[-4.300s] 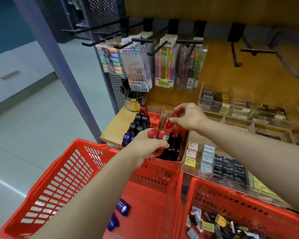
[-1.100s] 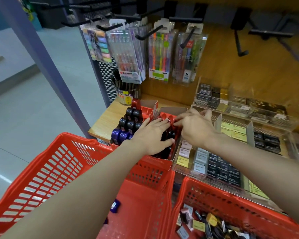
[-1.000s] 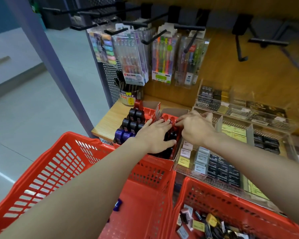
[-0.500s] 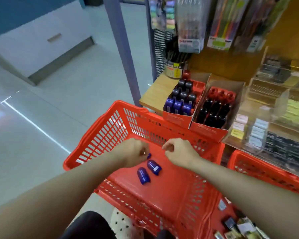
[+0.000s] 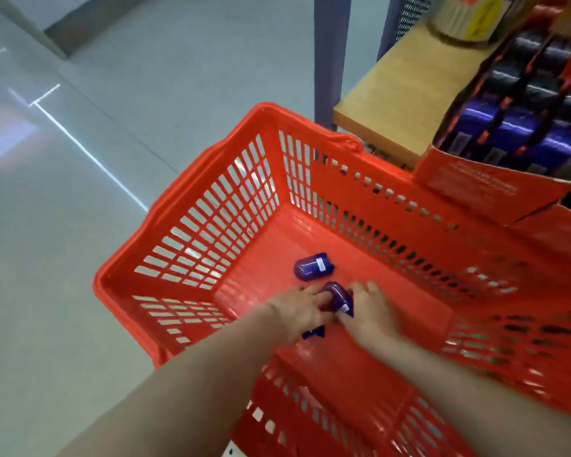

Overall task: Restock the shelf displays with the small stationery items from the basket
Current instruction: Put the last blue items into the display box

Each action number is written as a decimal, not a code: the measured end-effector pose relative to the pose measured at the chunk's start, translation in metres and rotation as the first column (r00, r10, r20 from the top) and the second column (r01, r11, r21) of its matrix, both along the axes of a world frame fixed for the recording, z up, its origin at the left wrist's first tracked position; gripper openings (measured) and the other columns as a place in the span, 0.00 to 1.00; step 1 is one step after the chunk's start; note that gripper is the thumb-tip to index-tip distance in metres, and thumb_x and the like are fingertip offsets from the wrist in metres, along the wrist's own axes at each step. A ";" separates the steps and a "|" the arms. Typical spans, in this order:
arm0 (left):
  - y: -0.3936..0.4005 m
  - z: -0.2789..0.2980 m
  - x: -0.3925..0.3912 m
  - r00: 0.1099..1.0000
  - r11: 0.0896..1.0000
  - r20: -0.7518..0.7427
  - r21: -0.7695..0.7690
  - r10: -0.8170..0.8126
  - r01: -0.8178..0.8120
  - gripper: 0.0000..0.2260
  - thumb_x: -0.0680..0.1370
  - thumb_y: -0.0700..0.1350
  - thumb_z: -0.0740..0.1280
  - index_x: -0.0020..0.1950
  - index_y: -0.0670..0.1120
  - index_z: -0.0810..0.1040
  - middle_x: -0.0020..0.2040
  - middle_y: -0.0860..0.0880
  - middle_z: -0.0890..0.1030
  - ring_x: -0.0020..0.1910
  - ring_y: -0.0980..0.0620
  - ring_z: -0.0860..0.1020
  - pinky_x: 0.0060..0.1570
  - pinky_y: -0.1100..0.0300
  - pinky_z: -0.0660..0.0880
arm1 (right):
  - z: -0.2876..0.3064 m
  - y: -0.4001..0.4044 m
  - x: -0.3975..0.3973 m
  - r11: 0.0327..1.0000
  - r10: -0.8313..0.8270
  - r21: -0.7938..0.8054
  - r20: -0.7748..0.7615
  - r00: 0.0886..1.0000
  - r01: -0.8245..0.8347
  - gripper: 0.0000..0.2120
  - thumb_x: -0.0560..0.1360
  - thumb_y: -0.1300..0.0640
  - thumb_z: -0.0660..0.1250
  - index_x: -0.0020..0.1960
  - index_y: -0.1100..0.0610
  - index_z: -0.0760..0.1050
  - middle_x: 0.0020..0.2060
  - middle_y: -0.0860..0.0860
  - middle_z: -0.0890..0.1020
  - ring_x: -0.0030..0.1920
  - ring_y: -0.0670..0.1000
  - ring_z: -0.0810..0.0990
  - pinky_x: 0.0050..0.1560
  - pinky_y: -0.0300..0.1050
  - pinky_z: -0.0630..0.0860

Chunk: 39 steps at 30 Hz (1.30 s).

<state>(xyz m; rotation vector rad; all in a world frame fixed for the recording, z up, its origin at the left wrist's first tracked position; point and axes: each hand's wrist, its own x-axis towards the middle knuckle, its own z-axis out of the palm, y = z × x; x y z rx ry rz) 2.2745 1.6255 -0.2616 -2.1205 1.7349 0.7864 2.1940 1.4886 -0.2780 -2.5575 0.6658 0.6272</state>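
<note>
Both hands reach into the red basket: the left hand and right hand pinch a purple item between them. Another purple item lies just beyond (a third peeks beneath the left hand).

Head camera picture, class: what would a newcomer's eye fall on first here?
The bright red slatted plastic basket fills the middle of the view. On its floor both hands meet round a small glossy purple plastic item, left hand and right hand; a second purple item lies just beyond. At upper right stands a red cardboard display box.
</note>
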 end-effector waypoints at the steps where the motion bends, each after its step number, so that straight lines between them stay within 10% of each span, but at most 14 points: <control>1: 0.001 -0.007 0.001 0.998 0.999 0.029 -0.003 -0.051 0.051 0.23 0.81 0.42 0.61 0.76 0.50 0.62 0.72 0.44 0.64 0.69 0.43 0.64 0.63 0.48 0.69 | -0.004 0.001 0.000 1.000 0.007 -0.013 0.019 1.000 -0.007 0.20 0.75 0.47 0.69 0.63 0.53 0.71 0.61 0.53 0.75 0.63 0.57 0.74 0.60 0.48 0.71; 4: 0.007 -0.015 0.006 0.998 0.999 0.037 -0.021 -0.044 0.045 0.18 0.82 0.40 0.56 0.73 0.46 0.64 0.69 0.43 0.67 0.67 0.42 0.66 0.64 0.50 0.66 | -0.007 -0.001 0.004 0.998 -0.031 0.054 0.093 0.995 0.026 0.17 0.73 0.51 0.72 0.58 0.52 0.74 0.56 0.52 0.78 0.60 0.56 0.76 0.58 0.47 0.71; 7: 0.012 -0.006 0.011 0.894 0.893 -0.242 -0.161 0.377 -0.420 0.22 0.80 0.42 0.62 0.74 0.42 0.64 0.68 0.40 0.70 0.66 0.41 0.70 0.64 0.54 0.65 | 0.003 -0.012 0.011 0.965 -0.204 0.203 0.169 0.964 0.169 0.16 0.70 0.57 0.75 0.57 0.55 0.78 0.53 0.54 0.81 0.56 0.57 0.78 0.54 0.45 0.69; 10: 0.013 0.016 0.022 0.420 0.446 -0.491 -0.070 0.763 -0.892 0.19 0.80 0.40 0.62 0.71 0.42 0.66 0.63 0.38 0.77 0.61 0.40 0.76 0.58 0.57 0.69 | 0.021 -0.023 0.018 0.871 -0.418 0.359 0.179 0.890 0.337 0.17 0.68 0.59 0.78 0.56 0.55 0.79 0.48 0.54 0.84 0.48 0.54 0.81 0.51 0.44 0.73; 13: 0.014 0.038 0.033 -0.170 -0.014 -0.660 0.235 0.732 -0.972 0.14 0.81 0.38 0.61 0.67 0.45 0.70 0.60 0.41 0.78 0.58 0.43 0.78 0.61 0.48 0.75 | 0.038 -0.025 0.026 0.747 -0.533 0.550 0.157 0.832 0.375 0.15 0.67 0.64 0.78 0.48 0.55 0.76 0.43 0.54 0.82 0.43 0.52 0.80 0.50 0.45 0.76; 17: 0.012 0.059 0.033 -0.592 -0.154 -0.710 0.582 0.382 -0.798 0.11 0.81 0.43 0.65 0.63 0.46 0.73 0.57 0.46 0.80 0.56 0.50 0.80 0.53 0.47 0.81 | 0.057 -0.014 0.039 0.644 -0.522 0.728 0.190 0.832 0.237 0.11 0.70 0.67 0.75 0.51 0.62 0.81 0.44 0.56 0.83 0.41 0.48 0.79 0.41 0.27 0.74; 25: 0.028 0.052 0.040 -0.568 -0.063 -0.768 0.577 0.296 -0.814 0.24 0.72 0.32 0.74 0.65 0.45 0.74 0.62 0.45 0.79 0.55 0.48 0.83 0.48 0.51 0.82 | 0.063 0.000 0.067 0.390 -0.494 0.902 0.033 0.869 0.187 0.08 0.77 0.64 0.68 0.56 0.64 0.80 0.49 0.61 0.84 0.47 0.53 0.82 0.46 0.39 0.82; 29: 0.026 0.048 0.047 -0.613 -0.142 -0.759 0.597 0.218 -0.789 0.22 0.70 0.30 0.74 0.60 0.44 0.75 0.58 0.44 0.79 0.50 0.48 0.85 0.44 0.53 0.81 | 0.037 -0.013 0.078 0.953 -0.156 0.299 0.340 0.927 0.050 0.13 0.82 0.55 0.61 0.60 0.58 0.80 0.57 0.54 0.82 0.60 0.54 0.78 0.62 0.45 0.72; 33: 0.023 0.053 0.050 -0.610 -0.291 -0.777 0.555 0.154 -0.780 0.23 0.69 0.29 0.74 0.61 0.44 0.74 0.58 0.43 0.78 0.50 0.46 0.84 0.42 0.54 0.82 | 0.010 -0.003 0.069 0.986 0.165 0.022 0.054 0.985 -0.166 0.24 0.77 0.44 0.66 0.71 0.50 0.69 0.70 0.50 0.68 0.69 0.55 0.66 0.68 0.50 0.66; 39: 0.024 0.066 0.051 -0.546 -0.348 -0.797 0.451 0.258 -0.822 0.19 0.69 0.28 0.74 0.53 0.45 0.75 0.51 0.46 0.80 0.48 0.48 0.81 0.44 0.53 0.83 | 0.017 0.006 0.049 0.992 0.048 0.104 0.206 0.977 -0.070 0.15 0.75 0.52 0.71 0.56 0.51 0.69 0.54 0.52 0.80 0.56 0.57 0.78 0.53 0.49 0.72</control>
